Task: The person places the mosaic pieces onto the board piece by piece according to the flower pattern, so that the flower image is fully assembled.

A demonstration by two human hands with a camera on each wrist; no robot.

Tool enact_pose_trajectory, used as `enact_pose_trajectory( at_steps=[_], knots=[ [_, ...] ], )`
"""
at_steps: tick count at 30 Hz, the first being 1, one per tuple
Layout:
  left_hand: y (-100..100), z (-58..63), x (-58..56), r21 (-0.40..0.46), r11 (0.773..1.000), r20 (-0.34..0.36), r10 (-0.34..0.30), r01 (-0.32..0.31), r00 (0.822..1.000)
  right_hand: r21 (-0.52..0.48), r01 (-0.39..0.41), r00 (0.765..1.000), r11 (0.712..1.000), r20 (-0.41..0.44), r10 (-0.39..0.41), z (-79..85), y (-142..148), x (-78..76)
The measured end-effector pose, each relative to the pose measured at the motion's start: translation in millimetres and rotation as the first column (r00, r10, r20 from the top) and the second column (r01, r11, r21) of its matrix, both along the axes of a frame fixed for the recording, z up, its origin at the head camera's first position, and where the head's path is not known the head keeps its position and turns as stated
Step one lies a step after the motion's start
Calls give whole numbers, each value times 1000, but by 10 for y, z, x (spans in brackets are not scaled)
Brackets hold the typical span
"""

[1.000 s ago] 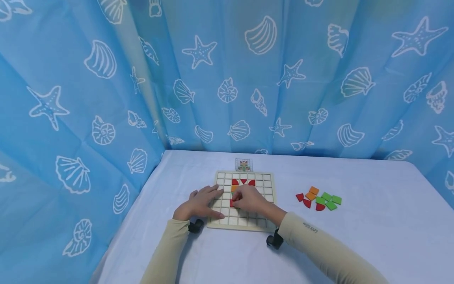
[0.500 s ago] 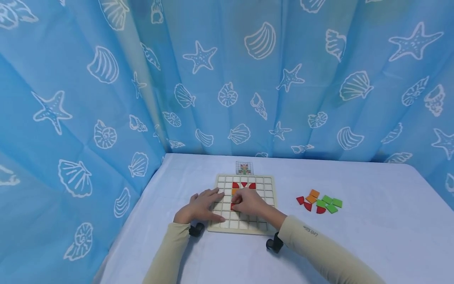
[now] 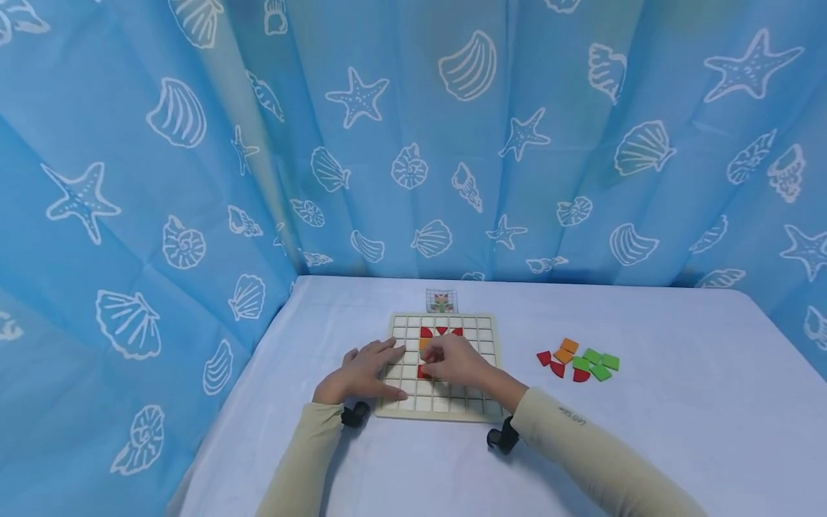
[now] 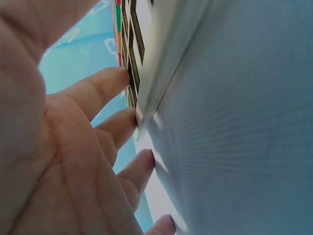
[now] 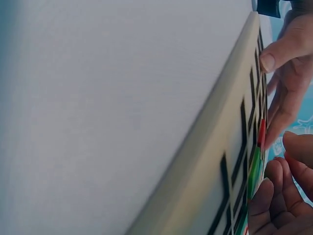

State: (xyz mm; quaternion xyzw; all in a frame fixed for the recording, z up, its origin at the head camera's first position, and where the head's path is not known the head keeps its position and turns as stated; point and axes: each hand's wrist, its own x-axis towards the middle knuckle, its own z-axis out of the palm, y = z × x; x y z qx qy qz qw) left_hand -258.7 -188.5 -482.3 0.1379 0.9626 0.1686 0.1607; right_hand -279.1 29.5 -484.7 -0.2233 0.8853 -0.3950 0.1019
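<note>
Two hands share the grid board (image 3: pixel 439 416): your left hand (image 3: pixel 365 370) lies spread and relaxed on its left side, gripping nothing, a light brace that should keep it from sliding. Your right hand (image 3: pixel 455 361) has thumb and fingertips drawn together at the red tile (image 3: pixel 421 372), which sits over the grid cells left of the board's middle; whether you are pinching it cannot be told, as your fingers hide the contact. Square its edges to the cell lines, press it flat, then lift straight up, so your knuckles don't nudge the orange tile (image 3: pixel 423 344) or the red triangle (image 3: pixel 442 330) in the row beyond. The loose green tiles (image 3: pixel 591 355) are best left alone, off to the right, until this piece sits true; check it against the pattern card (image 3: pixel 441 296) just past the far rim. The head view gives you this layout, but only the left wrist view shows two of your left fingertips meeting the board and the others reaching past it, while the right wrist view reveals a green tile (image 5: pixel 254 169) that your hand largely hides from above.
</note>
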Motion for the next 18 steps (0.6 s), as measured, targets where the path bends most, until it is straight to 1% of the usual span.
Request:
enact_pose_trajectory(
  at_steps=[6,9,12,14,16,18],
  knots=[
    [-1,-42,27,8,1000,17,-11,10,1000,-9,12,1000,1000,24,-12,25,84,36],
    [-13,-44,16,9,1000,2,-15,15,1000,-23,19,1000,1000,-11,-19,42,140,20],
    [-20,-26,7,12,1000,-1,-9,9,1000,-9,25,999,1000,-45,-25,68,195,-5],
    [-22,-15,5,14,1000,1,-5,5,1000,11,51,998,999,-49,-51,89,227,-16],
    [-22,-11,3,17,1000,6,-1,1,1000,28,83,996,996,-33,-82,107,263,-29],
    [-24,-17,-10,21,1000,-4,-6,6,1000,37,117,993,993,-30,-116,115,308,-52]
  ],
)
